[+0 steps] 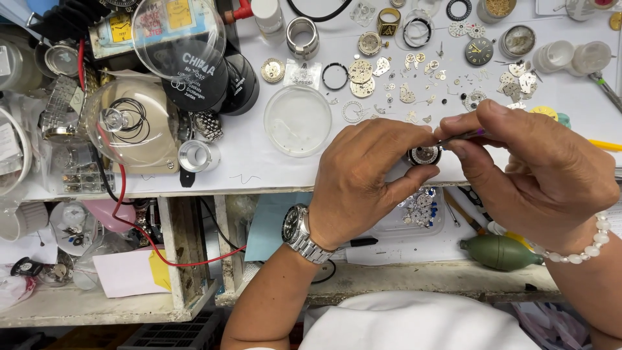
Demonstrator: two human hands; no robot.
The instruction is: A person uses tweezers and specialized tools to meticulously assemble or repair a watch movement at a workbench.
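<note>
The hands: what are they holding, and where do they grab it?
Left hand grips the round watch movement by its rim. Right hand pinches thin tweezers along the shaft.

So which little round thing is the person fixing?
Find the white worktop, then the two hands at its front edge. The left hand pinches a small round watch movement, and the right hand pokes it with tweezers. Unlike the loose parts behind, it's held.

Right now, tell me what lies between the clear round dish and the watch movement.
In the head view, the left hand lies there, its fingers covering the white table between the dish and the watch movement.
</note>
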